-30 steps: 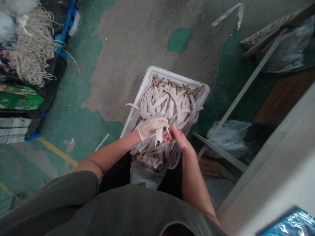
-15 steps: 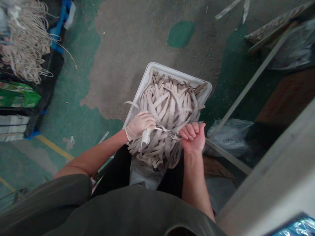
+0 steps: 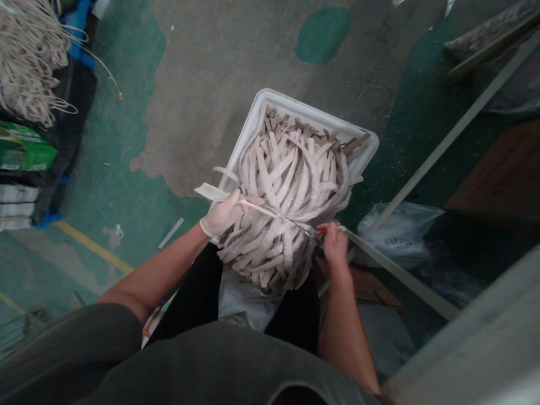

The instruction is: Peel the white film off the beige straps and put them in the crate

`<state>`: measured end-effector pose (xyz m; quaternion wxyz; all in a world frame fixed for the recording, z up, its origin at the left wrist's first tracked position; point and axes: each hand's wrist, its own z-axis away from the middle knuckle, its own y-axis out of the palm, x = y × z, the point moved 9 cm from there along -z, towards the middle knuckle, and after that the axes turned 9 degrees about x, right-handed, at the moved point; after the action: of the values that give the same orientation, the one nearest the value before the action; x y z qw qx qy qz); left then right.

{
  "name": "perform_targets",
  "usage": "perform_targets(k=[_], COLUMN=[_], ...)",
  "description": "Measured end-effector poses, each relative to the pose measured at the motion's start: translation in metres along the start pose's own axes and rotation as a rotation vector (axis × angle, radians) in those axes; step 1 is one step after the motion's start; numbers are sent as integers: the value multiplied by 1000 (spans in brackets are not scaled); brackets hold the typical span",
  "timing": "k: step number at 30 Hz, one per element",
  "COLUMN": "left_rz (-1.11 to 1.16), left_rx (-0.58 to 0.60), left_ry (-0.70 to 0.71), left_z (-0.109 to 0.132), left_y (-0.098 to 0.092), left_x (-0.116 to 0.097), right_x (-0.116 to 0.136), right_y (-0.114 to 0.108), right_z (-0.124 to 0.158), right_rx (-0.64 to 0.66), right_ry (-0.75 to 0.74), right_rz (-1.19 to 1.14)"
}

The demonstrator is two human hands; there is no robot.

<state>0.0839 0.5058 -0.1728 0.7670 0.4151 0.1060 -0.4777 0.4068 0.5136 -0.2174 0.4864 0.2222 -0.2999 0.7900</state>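
My left hand (image 3: 223, 216), in a pale thin glove, is closed around a whitish strip (image 3: 208, 192). One wide end of the strip sticks out to the left, and a narrow length runs right across the pile. My bare right hand (image 3: 334, 242) grips what look like scissors (image 3: 310, 229), their metal blades pointing left toward the strip's far end. Whether the blades touch the strip is too blurred to tell. Beneath both hands, a big heap of beige-grey strips (image 3: 291, 169) fills a white tray (image 3: 310, 107) and bulges over its near side.
To the left, a bundle of pale cord (image 3: 29, 56) and a green package (image 3: 27, 147) lie on a blue-and-black pallet. A metal bar (image 3: 447, 132), a plastic bag (image 3: 396, 230) and a brown carton (image 3: 498, 174) stand at the right. A loose strip (image 3: 171, 233) rests on the floor.
My left hand has shifted left and turned, with the strip now drawn out straight. My right hand has turned over and moved slightly right and down. The whole view has shifted a little.
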Motion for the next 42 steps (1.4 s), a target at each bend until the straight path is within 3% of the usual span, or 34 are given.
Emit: perform_targets(k=[4, 6, 8, 12, 16, 20, 23, 25, 28, 34, 38, 42], left_rz=[571, 719, 710, 476, 330, 270, 297, 355, 514, 633, 634, 745], left_rx=[-87, -159, -210, -171, -167, -188, -215, -240, -336, -563, -703, -695], left_ry=[39, 15, -37, -69, 95, 262, 311, 301, 231, 86, 67, 62], left_z=[-42, -50, -43, 6, 69, 118, 132, 125, 92, 11, -15, -27], left_y=[49, 59, 64, 75, 69, 59, 47, 32, 0, -77, -122, -134], left_x=[9, 11, 4, -38, -94, -141, -160, -161, -143, -72, -34, -17], right_x=[-10, -4, 10, 63, 141, 197, 210, 206, 178, 75, 22, 20], right_y=[24, 33, 42, 84, 130, 140, 141, 142, 136, 97, 83, 76], right_z=[10, 17, 31, 74, 114, 147, 158, 151, 114, 25, -4, -12], right_rx=[97, 147, 168, 277, 504, 663, 725, 701, 509, 225, 232, 172], right_ry=[208, 163, 91, -39, -240, -364, -343, -291, -204, -89, -163, -264], right_rz=[455, 453, 291, -75, -234, -227, -322, -416, -444, -318, 250, 733])
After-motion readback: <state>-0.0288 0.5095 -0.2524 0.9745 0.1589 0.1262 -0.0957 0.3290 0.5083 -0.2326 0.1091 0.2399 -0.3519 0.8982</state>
